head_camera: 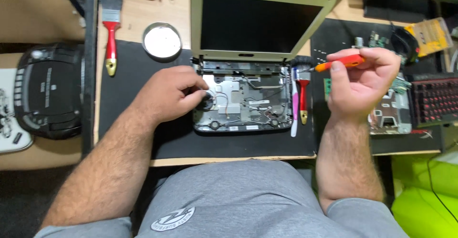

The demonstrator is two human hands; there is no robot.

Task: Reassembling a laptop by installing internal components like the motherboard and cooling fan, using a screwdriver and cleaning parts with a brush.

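Note:
An opened small laptop (248,99) with a pale lid lies on a black mat (138,71), its keyboard gone and its inner board and wires bare. My left hand (174,92) rests on the left side of the open base, fingertips pinching at a round black fan part (208,100). My right hand (362,78) hovers to the right of the laptop, gripping an orange-handled screwdriver (341,62) whose tip points left toward the hinge.
A red-handled brush (110,33) and a round metal tin (162,41) lie at the back left. Another red-handled brush (302,95) lies beside the laptop. A black radio (47,92) sits far left. Circuit boards, a red-lit keyboard (436,99) and a yellow packet (431,35) crowd the right.

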